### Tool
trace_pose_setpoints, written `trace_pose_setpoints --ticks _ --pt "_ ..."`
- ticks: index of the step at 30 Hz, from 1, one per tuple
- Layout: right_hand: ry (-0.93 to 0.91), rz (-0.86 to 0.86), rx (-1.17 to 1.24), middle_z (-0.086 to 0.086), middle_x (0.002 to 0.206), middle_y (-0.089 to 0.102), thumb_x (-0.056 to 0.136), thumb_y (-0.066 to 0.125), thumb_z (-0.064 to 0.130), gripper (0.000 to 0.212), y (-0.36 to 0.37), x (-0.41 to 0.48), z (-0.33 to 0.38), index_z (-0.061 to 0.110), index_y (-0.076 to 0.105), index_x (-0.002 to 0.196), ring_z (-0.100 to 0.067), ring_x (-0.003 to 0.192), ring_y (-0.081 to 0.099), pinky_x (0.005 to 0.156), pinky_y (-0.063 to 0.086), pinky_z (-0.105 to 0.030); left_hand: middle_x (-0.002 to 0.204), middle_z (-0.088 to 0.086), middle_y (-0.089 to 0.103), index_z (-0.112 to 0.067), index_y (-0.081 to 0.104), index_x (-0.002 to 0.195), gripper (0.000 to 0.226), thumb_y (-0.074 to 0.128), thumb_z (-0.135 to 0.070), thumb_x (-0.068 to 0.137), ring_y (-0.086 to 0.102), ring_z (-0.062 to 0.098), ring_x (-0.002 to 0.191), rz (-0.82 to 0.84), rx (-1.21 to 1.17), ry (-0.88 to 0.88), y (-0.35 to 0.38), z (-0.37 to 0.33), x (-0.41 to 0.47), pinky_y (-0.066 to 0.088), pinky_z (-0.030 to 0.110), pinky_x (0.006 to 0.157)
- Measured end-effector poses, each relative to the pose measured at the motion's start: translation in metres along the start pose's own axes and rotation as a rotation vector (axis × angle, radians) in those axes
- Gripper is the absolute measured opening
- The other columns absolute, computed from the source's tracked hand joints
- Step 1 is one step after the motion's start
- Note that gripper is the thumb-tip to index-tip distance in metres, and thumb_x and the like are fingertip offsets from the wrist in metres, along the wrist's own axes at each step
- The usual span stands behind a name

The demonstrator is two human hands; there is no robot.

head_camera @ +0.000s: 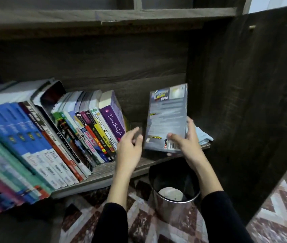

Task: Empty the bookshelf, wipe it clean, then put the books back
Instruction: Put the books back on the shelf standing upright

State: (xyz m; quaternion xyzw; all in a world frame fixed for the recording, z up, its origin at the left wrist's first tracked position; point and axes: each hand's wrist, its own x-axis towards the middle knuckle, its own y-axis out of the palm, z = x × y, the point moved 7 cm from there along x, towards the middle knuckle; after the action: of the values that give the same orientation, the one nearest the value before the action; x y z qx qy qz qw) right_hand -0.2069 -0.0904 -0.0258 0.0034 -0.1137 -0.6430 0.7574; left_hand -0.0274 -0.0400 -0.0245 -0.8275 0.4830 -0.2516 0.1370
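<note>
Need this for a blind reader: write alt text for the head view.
The right hand grips a grey paperback book upright in a dark wooden bookshelf; the empty left hand hovers beside a leaning row of colourful books. A light blue cloth lies behind the book; a shiny metal bin stands below.

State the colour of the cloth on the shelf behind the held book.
Light blue cloth, best seen in the head view.

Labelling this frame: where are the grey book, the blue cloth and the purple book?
grey book [167,116], head view, middle of back cover.
blue cloth [203,135], head view, folded top.
purple book [113,123], head view, spine.
</note>
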Motion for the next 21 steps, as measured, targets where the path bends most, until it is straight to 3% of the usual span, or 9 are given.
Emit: trace_pose_setpoints --ticks 2,3,6,10,12,14,18,21 --pt "-0.251 -0.078 -0.298 0.008 0.120 0.049 0.088 0.057 -0.004 0.064 0.012 0.000 0.017 0.023 0.031 0.139 -0.019 0.108 0.054 0.092 0.048 -0.046 0.142 -0.003 0.045 -0.021 0.046 0.138 0.041 0.048 -0.029 0.097 0.042 0.006 0.124 -0.144 0.083 0.127 -0.026 -0.018 0.001 0.028 0.020 0.100" --pt "-0.301 -0.124 -0.431 0.001 0.123 0.051 0.088 0.055 -0.002 0.065 0.019 -0.002 0.019 0.022 0.029 0.143 -0.024 0.108 0.053 0.096 0.043 -0.045 0.146 -0.004 0.039 -0.021 0.041 0.141 0.046 0.048 -0.033 0.097 0.036 0.007 0.131 -0.171 0.105 0.197 -0.035 -0.027 0.002 0.024 0.021 0.104" --pt "-0.314 -0.167 -0.579 -0.017 0.131 0.055 0.087 0.049 -0.003 0.068 0.047 -0.004 0.006 0.026 0.029 0.145 -0.040 0.109 0.055 0.090 0.041 -0.042 0.156 -0.013 0.009 -0.027 0.014 0.150 0.074 0.051 -0.051 0.090 0.008 0.000 0.142 -0.160 0.168 0.401 -0.050 -0.052 0.002 0.010 0.027 0.114" --pt "-0.310 -0.003 -0.540 -0.017 0.134 0.054 0.084 0.048 -0.009 0.070 0.095 -0.005 -0.027 0.021 0.031 0.146 -0.039 0.112 0.055 0.091 0.039 -0.035 0.149 -0.021 -0.020 -0.032 -0.013 0.145 0.098 0.059 -0.057 0.084 -0.010 -0.002 0.142 -0.124 0.258 0.429 -0.060 -0.062 0.007 -0.003 0.036 0.116" --pt "-0.313 0.080 -0.493 -0.013 0.138 0.052 0.079 0.047 -0.014 0.073 0.116 -0.005 -0.041 0.017 0.035 0.143 -0.033 0.120 0.053 0.099 0.034 -0.026 0.153 -0.017 -0.017 -0.027 -0.010 0.149 0.095 0.059 -0.050 0.086 -0.010 -0.001 0.141 -0.086 0.389 0.393 -0.064 -0.052 0.014 -0.007 0.038 0.116" --pt "-0.309 0.111 -0.433 -0.008 0.139 0.051 0.073 0.046 -0.019 0.075 0.127 0.000 -0.051 0.017 0.040 0.139 -0.028 0.124 0.050 0.099 0.029 -0.015 0.158 -0.012 0.000 -0.024 0.002 0.151 0.088 0.060 -0.046 0.087 -0.003 0.002 0.143 -0.076 0.465 0.374 -0.071 -0.043 0.019 -0.007 0.042 0.117" --pt "-0.193 0.173 -0.374 -0.002 0.124 0.058 0.071 0.046 -0.015 0.076 0.124 0.018 -0.074 0.036 0.042 0.127 -0.025 0.114 0.056 0.090 0.037 -0.019 0.155 -0.013 0.020 -0.025 0.017 0.150 0.082 0.056 -0.055 0.084 -0.005 0.009 0.145 -0.134 0.806 0.368 -0.070 -0.035 0.020 -0.020 0.044 0.107" --pt "-0.117 0.260 -0.260 0.011 0.119 0.059 0.064 0.051 -0.002 0.073 0.124 0.025 -0.082 0.050 0.045 0.115 -0.013 0.110 0.057 0.085 0.041 -0.014 0.157 -0.009 0.018 -0.025 0.021 0.149 0.078 0.055 -0.054 0.086 -0.010 0.012 0.144 -0.172 0.879 0.359 -0.068 -0.033 0.025 -0.020 0.048 0.107"
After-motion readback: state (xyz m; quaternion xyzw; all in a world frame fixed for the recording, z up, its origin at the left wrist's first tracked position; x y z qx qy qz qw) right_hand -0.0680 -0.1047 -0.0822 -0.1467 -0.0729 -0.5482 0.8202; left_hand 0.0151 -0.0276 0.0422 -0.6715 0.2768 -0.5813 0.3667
